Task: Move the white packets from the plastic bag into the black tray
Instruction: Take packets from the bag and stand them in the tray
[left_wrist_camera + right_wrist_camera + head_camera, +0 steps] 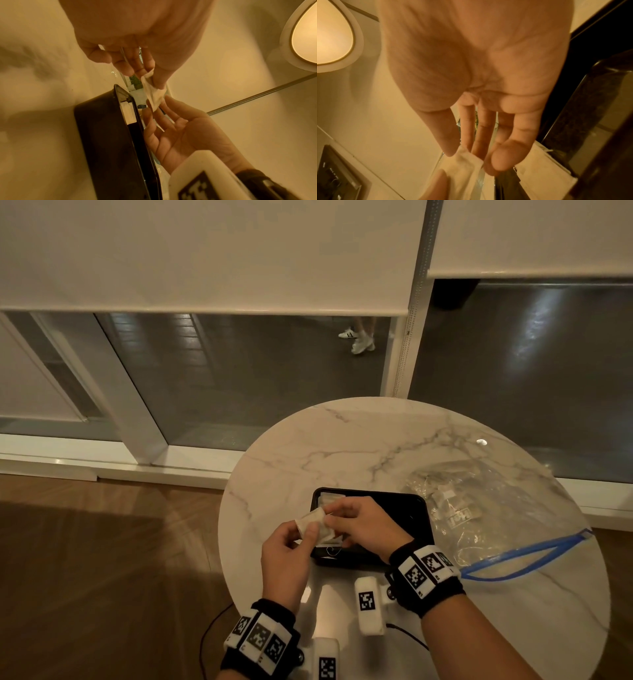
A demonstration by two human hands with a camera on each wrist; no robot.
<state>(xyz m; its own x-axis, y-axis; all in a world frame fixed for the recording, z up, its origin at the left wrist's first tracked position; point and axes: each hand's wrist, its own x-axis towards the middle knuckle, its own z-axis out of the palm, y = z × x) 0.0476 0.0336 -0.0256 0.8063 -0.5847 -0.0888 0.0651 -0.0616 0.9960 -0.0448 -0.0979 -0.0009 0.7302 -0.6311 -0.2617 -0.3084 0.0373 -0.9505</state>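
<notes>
Above the left part of the black tray (407, 508) a white packet (311, 520) hangs between both hands. My left hand (306, 530) pinches its near end with thumb and finger. My right hand (330, 518) pinches its far end. The left wrist view shows the packet (154, 93) stretched from my left hand (154, 81) down to my right hand (157, 106), beside the tray (106, 142). Other white packets (327, 499) lie in the tray. To the tray's right lies the clear plastic bag (507, 508) with a blue zip, and more packets (445, 496) show through it.
Everything sits on a round marble table (359, 446), whose left edge lies close to my left wrist. Wooden floor (102, 559) is on the left and glass panels are behind. A black cable (407, 635) runs over the table's near part.
</notes>
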